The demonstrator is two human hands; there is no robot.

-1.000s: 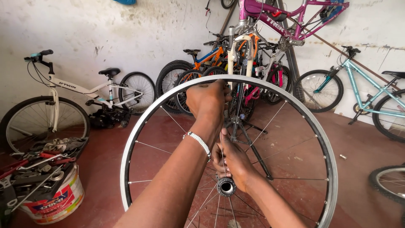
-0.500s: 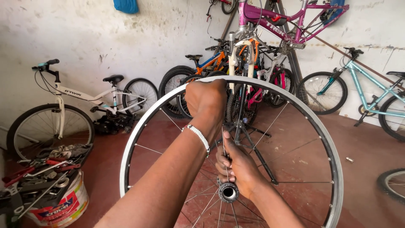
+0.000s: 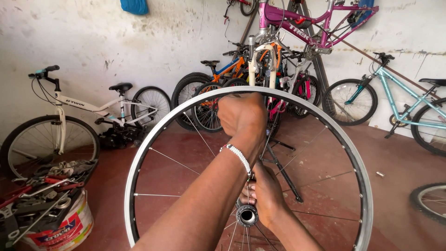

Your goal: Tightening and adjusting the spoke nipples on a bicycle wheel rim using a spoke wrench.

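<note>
A silver bicycle wheel rim (image 3: 346,144) with thin spokes stands upright in front of me, its hub (image 3: 246,215) low in the middle. My left hand (image 3: 241,116), a beaded band on its wrist, grips the top of the rim. My right hand (image 3: 265,195) is closed around a spoke just above the hub, fingers pinched on it. Part of the rim's top is hidden behind my left hand.
A white bicycle (image 3: 69,121) leans on the wall at left. Several more bicycles (image 3: 241,79) stand at the back, a purple one (image 3: 306,23) hangs above, a teal one (image 3: 409,107) stands right. A bucket of tools (image 3: 51,209) sits bottom left. A loose wheel (image 3: 429,202) lies right.
The view has tilted up and to the right slightly, so the wheel sits lower in view. Both hands keep their hold on rim and spoke.
</note>
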